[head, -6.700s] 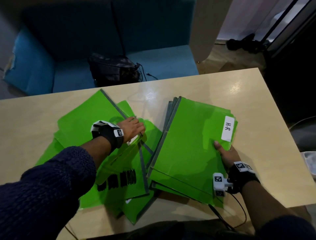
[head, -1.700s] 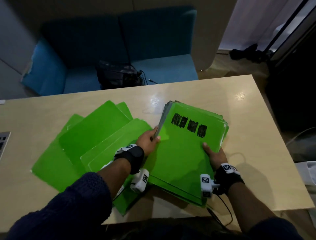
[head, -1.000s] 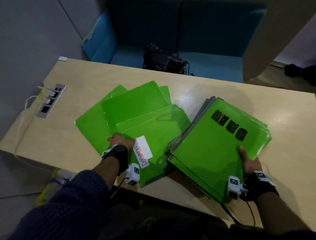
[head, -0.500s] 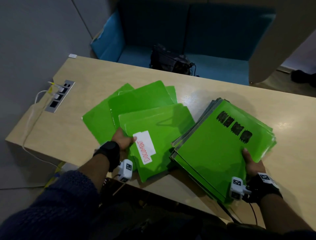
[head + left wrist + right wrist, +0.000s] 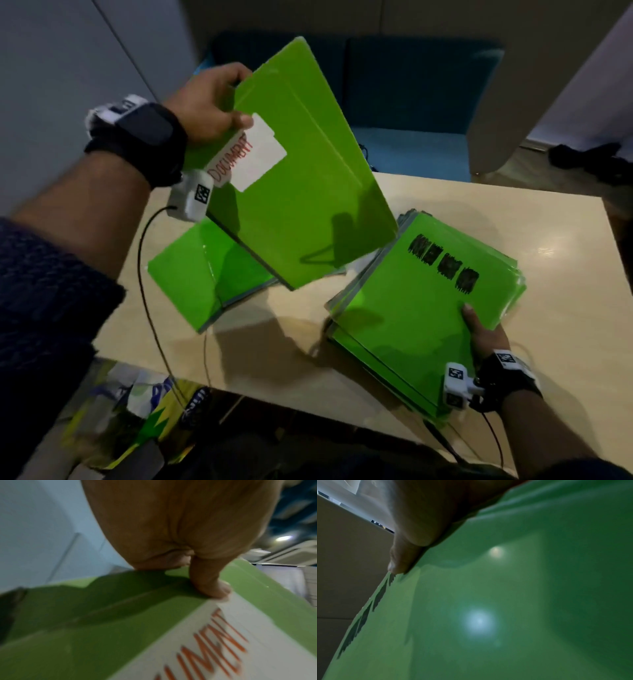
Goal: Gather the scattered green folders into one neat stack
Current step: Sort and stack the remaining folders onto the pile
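2 hands (image 5: 205, 102) grip green folders (image 5: 301, 171).

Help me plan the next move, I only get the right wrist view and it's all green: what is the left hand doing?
Observer: The left hand grips a green folder labelled DOCUMENT by its corner, held tilted above the table.
Operator: Any folders loose on the table?
Observer: Yes, at least two overlapping loose folders lie left of the stack, apart from it.
Operator: And my stack?
Observer: The right hand holds its near corner; its edges are fanned, not flush.
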A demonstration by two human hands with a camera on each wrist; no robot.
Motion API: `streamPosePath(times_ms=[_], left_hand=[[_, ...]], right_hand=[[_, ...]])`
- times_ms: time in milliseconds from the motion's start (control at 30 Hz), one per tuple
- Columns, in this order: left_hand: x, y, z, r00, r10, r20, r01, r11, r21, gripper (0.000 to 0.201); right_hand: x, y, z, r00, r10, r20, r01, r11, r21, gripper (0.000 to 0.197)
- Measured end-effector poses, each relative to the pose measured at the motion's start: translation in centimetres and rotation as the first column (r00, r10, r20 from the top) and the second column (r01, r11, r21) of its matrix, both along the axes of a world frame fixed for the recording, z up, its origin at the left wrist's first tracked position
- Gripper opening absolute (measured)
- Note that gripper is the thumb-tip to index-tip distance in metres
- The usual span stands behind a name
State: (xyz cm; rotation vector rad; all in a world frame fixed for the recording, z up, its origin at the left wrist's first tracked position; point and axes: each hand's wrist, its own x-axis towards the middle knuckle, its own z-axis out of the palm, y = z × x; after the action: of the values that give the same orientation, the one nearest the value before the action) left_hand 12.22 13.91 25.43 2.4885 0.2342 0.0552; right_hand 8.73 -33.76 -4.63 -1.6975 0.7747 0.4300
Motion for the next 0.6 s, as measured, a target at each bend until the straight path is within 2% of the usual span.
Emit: streamPosePath(times_ms=[67, 133, 200, 300, 400, 433, 500, 533, 600], left_hand=[[1.7, -2.9, 2.7, 0.984, -0.16, -0.077, 0.164, 0.985, 0.055, 0.029], [3.8, -6.5, 3.3, 0.952, -0.267, -0.151, 0.286, 0.95, 0.127, 0.03], [5.9, -10.3, 2.0, 0.912, -0.355, -0.204, 0.395, 0.894, 0.209, 0.034], [9.1, -16.0, -2.6, 0.842, -0.474, -0.257, 0.535, 0.793, 0.29, 0.036], [11.7, -20.7, -7.1, 0.85, -0.482, -0.213, 0.523, 0.715, 0.464, 0.042], [12.5, -21.9, -8.6, 0.852, -0.496, -0.169, 0.505, 0.695, 0.511, 0.045], [13.4, -23.8, -11.4, 0.842, -0.537, -0.054, 0.479, 0.698, 0.532, 0.05], [13.5, -24.4, -12.7, 0.844, -0.537, 0.01, 0.457, 0.727, 0.513, 0.052], [13.0, -24.6, -15.7, 0.893, -0.438, 0.105, 0.357, 0.829, 0.43, 0.056]], right_hand=[[0.0, -0.4, -0.4, 1.0, 0.006, -0.018, -0.006, 1.0, -0.023, 0.099], [0.6, -2.1, -3.1, 0.998, 0.015, -0.056, -0.017, 0.999, -0.035, 0.121], [0.7, -2.2, -3.3, 0.997, 0.019, -0.075, -0.022, 0.999, -0.03, 0.131], [0.2, -0.6, 0.9, 0.997, 0.056, -0.053, -0.059, 0.997, -0.052, 0.122], [0.2, -0.5, 1.7, 0.998, 0.052, -0.017, -0.053, 0.999, -0.012, 0.084], [0.2, -0.5, 1.8, 0.999, 0.053, -0.009, -0.053, 0.999, -0.008, 0.082], [0.2, -0.6, 0.8, 0.999, 0.05, 0.003, -0.05, 0.998, -0.024, 0.109], [0.2, -1.1, -0.2, 0.999, 0.044, 0.012, -0.043, 0.999, -0.03, 0.119], [0.3, -1.4, -0.6, 0.999, 0.044, 0.017, -0.044, 0.999, -0.019, 0.108]])
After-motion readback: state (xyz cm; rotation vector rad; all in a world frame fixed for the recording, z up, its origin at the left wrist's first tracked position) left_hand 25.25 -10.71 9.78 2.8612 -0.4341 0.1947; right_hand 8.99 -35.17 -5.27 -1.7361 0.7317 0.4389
